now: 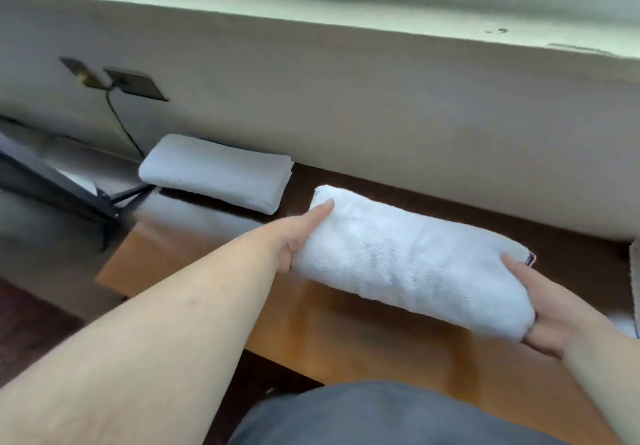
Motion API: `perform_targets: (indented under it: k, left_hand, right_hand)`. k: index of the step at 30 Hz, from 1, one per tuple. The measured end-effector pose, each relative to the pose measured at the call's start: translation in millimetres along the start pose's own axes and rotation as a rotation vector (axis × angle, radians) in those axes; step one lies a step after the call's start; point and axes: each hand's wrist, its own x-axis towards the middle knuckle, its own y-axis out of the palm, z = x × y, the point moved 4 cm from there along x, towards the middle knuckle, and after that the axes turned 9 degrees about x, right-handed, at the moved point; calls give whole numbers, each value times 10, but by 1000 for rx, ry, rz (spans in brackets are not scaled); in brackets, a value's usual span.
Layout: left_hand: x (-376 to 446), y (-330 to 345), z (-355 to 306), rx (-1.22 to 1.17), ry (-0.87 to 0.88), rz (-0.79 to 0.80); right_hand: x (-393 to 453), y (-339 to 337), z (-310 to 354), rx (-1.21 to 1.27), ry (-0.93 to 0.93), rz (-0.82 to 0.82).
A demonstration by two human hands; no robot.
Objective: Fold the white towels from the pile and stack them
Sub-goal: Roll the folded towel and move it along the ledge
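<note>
Both hands gripped one folded white towel [412, 261] by its short ends and held it above a wooden table [346, 333]. At the towel's left end, the left hand [298, 236] had its thumb lying along the top and its fingers tucked out of sight underneath. At the right end, the right hand [550, 309] clasped the towel with its thumb on top and its fingers curled beneath. The towel formed a thick, soft bundle, slanting from upper left to lower right, with a small dark label [530, 258] showing at its far right corner. A second folded towel [214, 172] lay to the left and farther back, close against a pale wall [346, 115]. Two dark wall plates [135, 84] sat on that wall, with a black cable [123, 125] running down from them. Grey clothing [381, 417] filled the bottom edge of the view.
</note>
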Motion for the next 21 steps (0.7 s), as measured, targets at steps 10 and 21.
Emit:
perform_targets:
  k: [10, 21]
  left_hand:
    - [-205, -2005, -74, -91, 227, -158]
    - [245, -3959, -537, 7, 235, -223]
  right_hand:
    - [280, 2005, -218, -20, -289, 46]
    - [738, 3898, -474, -11, -496, 20]
